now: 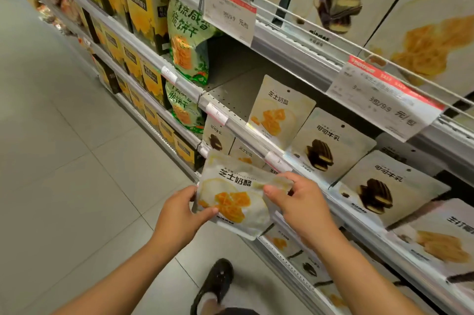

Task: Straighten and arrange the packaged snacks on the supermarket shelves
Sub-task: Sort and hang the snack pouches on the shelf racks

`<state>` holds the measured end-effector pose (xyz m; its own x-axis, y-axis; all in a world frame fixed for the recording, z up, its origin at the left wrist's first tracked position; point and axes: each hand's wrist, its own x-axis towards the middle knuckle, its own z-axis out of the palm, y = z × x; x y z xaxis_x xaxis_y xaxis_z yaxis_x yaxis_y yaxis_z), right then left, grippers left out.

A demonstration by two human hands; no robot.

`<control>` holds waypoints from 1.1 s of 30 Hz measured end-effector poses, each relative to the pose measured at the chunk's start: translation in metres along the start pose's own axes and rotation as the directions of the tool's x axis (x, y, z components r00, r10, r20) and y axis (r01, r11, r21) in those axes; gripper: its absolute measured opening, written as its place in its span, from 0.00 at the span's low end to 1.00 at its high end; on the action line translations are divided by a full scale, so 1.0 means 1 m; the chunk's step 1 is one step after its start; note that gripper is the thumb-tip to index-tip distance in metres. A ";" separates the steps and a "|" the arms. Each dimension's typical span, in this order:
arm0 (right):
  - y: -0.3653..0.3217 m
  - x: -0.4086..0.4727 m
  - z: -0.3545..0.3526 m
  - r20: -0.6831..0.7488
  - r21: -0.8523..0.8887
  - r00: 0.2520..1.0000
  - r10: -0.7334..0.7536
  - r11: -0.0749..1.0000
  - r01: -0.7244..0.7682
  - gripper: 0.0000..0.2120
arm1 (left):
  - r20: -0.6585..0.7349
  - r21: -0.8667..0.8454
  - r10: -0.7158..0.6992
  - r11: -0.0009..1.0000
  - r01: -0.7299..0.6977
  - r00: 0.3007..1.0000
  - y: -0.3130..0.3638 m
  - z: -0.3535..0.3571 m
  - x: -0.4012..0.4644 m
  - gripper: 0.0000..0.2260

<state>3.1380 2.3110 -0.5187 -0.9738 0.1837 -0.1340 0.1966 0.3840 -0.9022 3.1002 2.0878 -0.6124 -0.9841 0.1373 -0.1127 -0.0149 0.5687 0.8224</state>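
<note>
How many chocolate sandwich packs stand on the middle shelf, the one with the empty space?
2. One chocolate pack stands just right of the cheese pack; the second chocolate pack is further right, nearer the camera. More may be hidden behind them.

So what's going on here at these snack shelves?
A person is tidying a supermarket aisle. Both hands, left hand and right hand, hold a white cheese-snack pouch by its sides, out in front of the shelf. On the shelf behind it stands a matching pouch, with bare space to its left and cocoa pouches to its right.
</note>
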 end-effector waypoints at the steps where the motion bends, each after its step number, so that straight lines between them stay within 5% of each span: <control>1: -0.002 0.013 0.002 -0.020 -0.019 1.000 -0.018 1.000 0.018 0.10 | -0.007 0.021 0.008 1.000 -0.008 1.000 0.000 -0.003 0.015 0.12; 10: -0.043 0.163 0.011 -0.070 -0.202 0.978 -0.199 0.963 0.181 0.09 | -0.070 0.208 0.095 0.975 -0.079 0.993 0.005 -0.057 0.171 0.14; 14: -0.065 0.212 0.014 -0.082 -0.423 0.940 -0.331 0.866 0.268 0.03 | -0.061 0.179 0.171 0.971 -0.158 0.983 0.018 -0.072 0.232 0.11; 17: -0.077 0.236 0.017 -0.048 -0.572 0.916 -0.397 0.763 0.301 0.07 | -0.004 0.141 0.227 0.964 -0.224 0.974 0.023 -0.077 0.279 0.11; 21: -0.091 0.262 0.023 -0.034 -0.620 0.966 -0.256 0.763 0.181 0.06 | 0.067 0.090 0.309 0.945 -0.314 0.949 0.025 -0.075 0.340 0.10; 25: -0.104 0.286 0.027 -0.047 -0.657 0.995 0.087 0.748 -0.097 0.17 | 0.172 0.031 0.345 0.934 -0.355 0.923 0.024 -0.062 0.386 0.11; 29: -0.104 0.306 0.030 -0.055 -0.632 0.872 0.486 0.660 -0.407 0.21 | 0.258 0.038 0.335 0.934 -0.356 0.906 0.025 -0.042 0.413 0.15; 33: -0.104 0.305 0.034 -0.085 -0.527 0.817 0.570 0.671 -0.522 0.20 | 0.344 0.083 0.311 0.930 -0.358 0.886 0.021 -0.028 0.423 0.18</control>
<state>2.8164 2.2965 -0.4800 -0.6743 0.4461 -0.5885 0.7006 0.6384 -0.3189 2.6784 2.1349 -0.6276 -0.8156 0.5775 -0.0364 0.3535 0.5470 0.7589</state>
